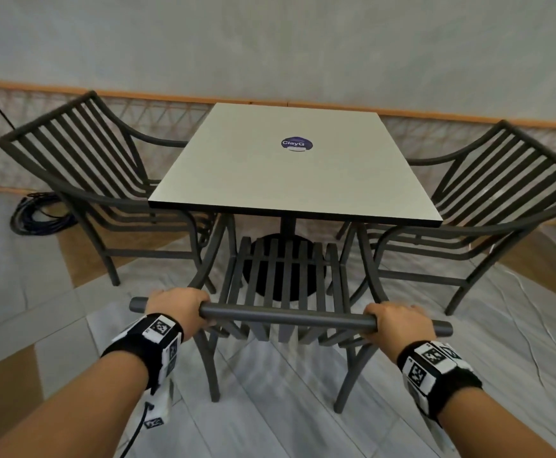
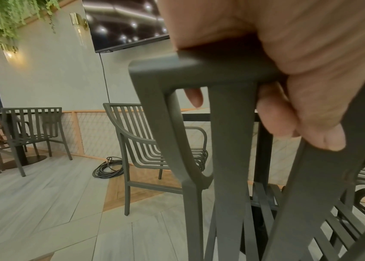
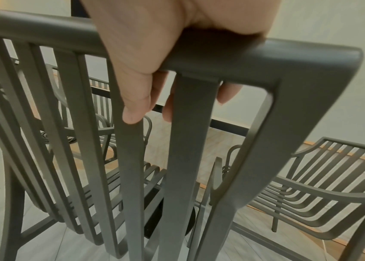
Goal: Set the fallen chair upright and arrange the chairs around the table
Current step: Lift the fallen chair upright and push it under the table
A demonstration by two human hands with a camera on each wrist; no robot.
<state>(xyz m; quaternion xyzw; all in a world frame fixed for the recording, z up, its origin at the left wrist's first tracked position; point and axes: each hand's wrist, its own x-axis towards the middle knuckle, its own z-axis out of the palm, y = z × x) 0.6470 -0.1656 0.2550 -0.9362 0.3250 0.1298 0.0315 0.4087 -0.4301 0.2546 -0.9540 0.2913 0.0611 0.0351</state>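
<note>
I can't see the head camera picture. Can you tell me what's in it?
Two hands, the left hand and the right hand, grip the top bar of an upright dark slatted chair facing a square pale table. Two matching chairs stand at the table's left and right sides.

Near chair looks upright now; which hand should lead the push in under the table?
Neither clearly: left hand and right hand each grip the near chair's top rail, evenly spaced. Push with both toward the table.
</note>
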